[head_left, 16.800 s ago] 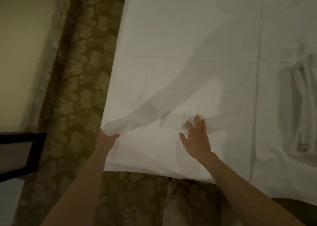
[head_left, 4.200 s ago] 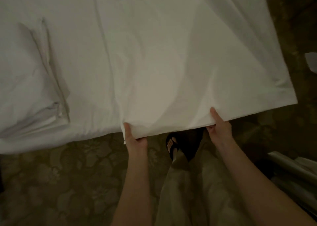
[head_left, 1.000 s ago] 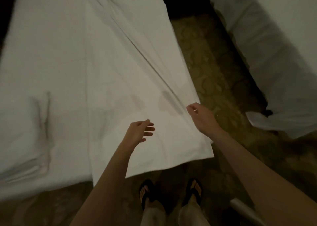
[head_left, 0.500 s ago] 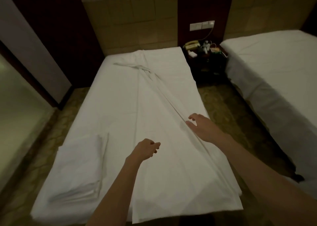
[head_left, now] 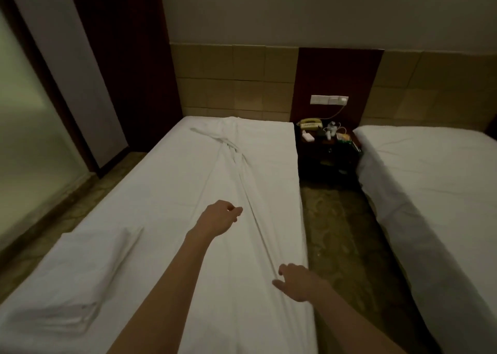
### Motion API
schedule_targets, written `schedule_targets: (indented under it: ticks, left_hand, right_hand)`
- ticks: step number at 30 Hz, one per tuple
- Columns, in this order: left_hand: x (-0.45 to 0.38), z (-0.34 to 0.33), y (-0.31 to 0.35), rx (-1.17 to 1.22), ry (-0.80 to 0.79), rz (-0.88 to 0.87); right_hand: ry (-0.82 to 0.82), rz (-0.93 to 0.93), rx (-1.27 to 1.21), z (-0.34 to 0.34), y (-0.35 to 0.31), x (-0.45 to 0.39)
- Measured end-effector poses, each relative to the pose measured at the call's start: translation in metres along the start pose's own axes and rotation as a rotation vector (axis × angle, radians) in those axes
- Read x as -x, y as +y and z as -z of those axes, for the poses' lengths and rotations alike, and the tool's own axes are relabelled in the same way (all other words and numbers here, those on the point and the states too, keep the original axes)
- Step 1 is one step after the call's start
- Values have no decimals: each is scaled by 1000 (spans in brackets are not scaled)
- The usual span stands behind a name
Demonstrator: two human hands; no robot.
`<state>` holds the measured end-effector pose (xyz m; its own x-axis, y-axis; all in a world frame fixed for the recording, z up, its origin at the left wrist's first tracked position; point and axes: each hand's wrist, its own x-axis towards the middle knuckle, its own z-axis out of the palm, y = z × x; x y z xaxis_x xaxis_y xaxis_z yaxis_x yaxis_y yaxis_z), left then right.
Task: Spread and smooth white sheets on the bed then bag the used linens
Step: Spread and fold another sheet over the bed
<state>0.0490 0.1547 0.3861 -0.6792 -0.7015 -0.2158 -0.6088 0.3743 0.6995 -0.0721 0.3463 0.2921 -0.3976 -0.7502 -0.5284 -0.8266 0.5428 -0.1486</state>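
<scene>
The bed (head_left: pixel 166 181) fills the middle, running from 6 to 12 o'clock, with a white sheet (head_left: pixel 242 246) lying along its right half, bunched in a long ridge toward the head. A second bed (head_left: pixel 430 181) stands at 3 o'clock. A folded stack of linens (head_left: pixel 72 294) rests on the bed at 8 o'clock. The nightstand (head_left: pixel 328 152) sits at 1 o'clock, between the beds. The left hand (head_left: pixel 219 217) hovers with fingers loosely curled, seemingly holding nothing. The right hand (head_left: pixel 295 282) presses spread fingers on the sheet.
</scene>
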Motion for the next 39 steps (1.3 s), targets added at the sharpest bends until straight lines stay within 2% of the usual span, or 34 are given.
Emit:
schedule_targets:
  ticks: [3, 7, 12, 15, 17, 24, 28, 34, 39]
  left_hand:
    - [9, -42, 13, 23, 9, 58]
    - [25, -80, 14, -12, -40, 191]
    - [14, -97, 13, -113, -67, 285]
    - [-5, -101, 17, -152, -102, 283]
    - [-18, -105, 24, -152, -106, 271]
    - [-69, -97, 66, -152, -49, 242]
    - [-117, -86, 99, -156, 50, 241]
    - [-182, -100, 153, -141, 175, 291]
    - [-216, -130, 174, -127, 225, 394]
  right_hand:
    - [-51, 52, 64, 10, 34, 2]
    - [-15, 123, 91, 55, 59, -1]
    - [158, 222, -19, 125, 62, -13]
    - [286, 244, -119, 152, 64, -19]
    - [312, 248, -132, 158, 71, -25]
    - [127, 198, -31, 136, 108, -70]
    - [58, 213, 65, 136, 135, -109]
    - [4, 325, 163, 172, 186, -167]
    - [52, 443, 221, 223, 218, -208]
